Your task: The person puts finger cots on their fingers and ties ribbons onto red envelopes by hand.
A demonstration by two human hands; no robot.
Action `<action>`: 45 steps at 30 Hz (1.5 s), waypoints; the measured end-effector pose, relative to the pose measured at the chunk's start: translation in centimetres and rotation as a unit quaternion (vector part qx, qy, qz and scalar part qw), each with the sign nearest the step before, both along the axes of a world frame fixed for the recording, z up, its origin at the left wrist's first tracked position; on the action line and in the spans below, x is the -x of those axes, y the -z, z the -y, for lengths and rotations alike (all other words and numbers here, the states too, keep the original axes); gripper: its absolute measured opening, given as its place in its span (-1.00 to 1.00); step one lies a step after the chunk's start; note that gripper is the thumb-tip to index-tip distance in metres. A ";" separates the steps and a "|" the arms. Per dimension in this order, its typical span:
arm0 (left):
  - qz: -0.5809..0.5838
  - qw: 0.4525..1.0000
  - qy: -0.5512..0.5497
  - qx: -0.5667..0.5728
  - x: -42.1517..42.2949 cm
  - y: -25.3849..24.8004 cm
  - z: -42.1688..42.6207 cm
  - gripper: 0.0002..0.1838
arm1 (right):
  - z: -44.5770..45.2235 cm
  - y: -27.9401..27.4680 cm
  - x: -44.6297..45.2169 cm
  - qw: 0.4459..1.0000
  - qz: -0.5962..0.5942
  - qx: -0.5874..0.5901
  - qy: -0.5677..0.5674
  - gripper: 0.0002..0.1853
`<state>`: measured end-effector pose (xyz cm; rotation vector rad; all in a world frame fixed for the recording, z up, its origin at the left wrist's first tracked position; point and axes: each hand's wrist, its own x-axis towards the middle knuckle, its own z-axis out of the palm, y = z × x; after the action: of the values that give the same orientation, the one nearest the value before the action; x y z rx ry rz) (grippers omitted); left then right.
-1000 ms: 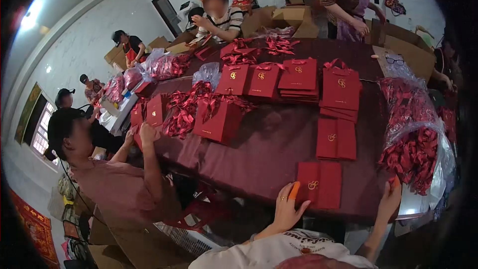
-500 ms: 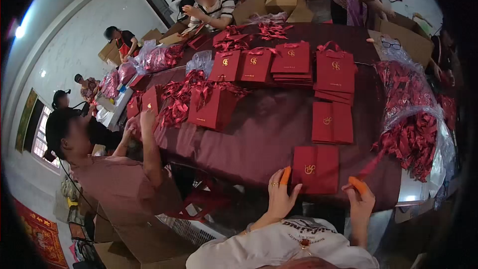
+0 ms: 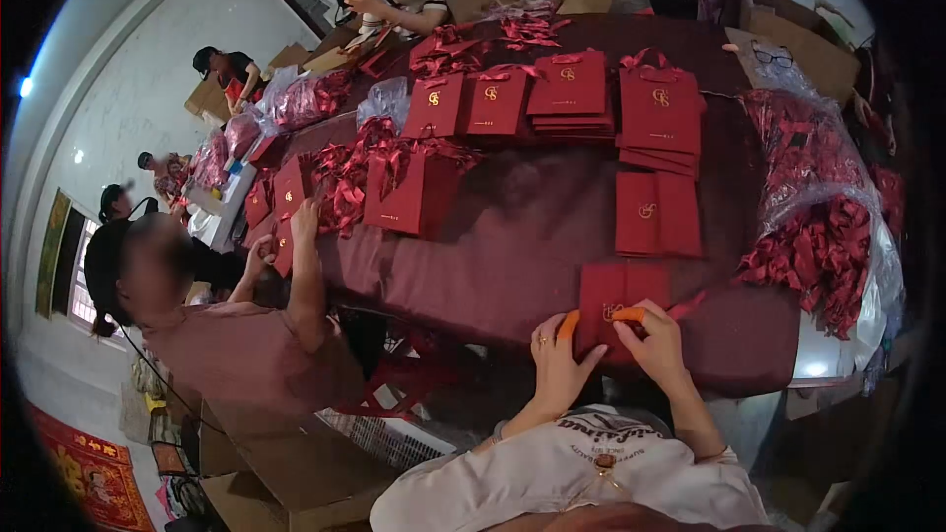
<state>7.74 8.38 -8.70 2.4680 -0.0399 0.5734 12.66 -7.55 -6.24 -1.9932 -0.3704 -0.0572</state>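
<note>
The right hand [image 3: 658,347] pinches a ribbon [image 3: 687,305] between thumb and index finger; the left hand [image 3: 562,365] is unclenched, thumb and fingers spread. The ribbon is a narrow, smooth red strip. The bag [image 3: 597,284] is flat, red and rectangular, with gold print and a vertical crease. A wrinkled, dark red cloth [image 3: 473,286] extends beyond both hands. Folded bags [image 3: 658,222] lie ahead of the right hand; a clear plastic sack [image 3: 882,236] of ribbons lies to its right. The bag lies beneath the right fingertips, just beside the left hand.
</note>
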 end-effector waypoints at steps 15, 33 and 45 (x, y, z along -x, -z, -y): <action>-0.190 0.888 0.092 0.408 -0.3 -1.1 -2.6 -0.44 | 0.3 1.7 -0.3 0.995 0.077 -0.059 0.025 -0.84; -0.227 0.837 0.086 0.490 0.1 -1.7 -2.8 -0.39 | -1.4 2.3 0.6 0.993 0.107 -0.022 -0.043 -0.85; -0.230 0.819 0.099 0.516 -0.1 -0.8 -3.4 -0.39 | -1.9 2.0 0.5 0.980 0.164 0.099 -0.056 -0.84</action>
<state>7.80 11.79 -7.95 1.4308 0.1662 -0.1284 12.16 -5.68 -8.21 -2.1574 -0.7247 -0.2912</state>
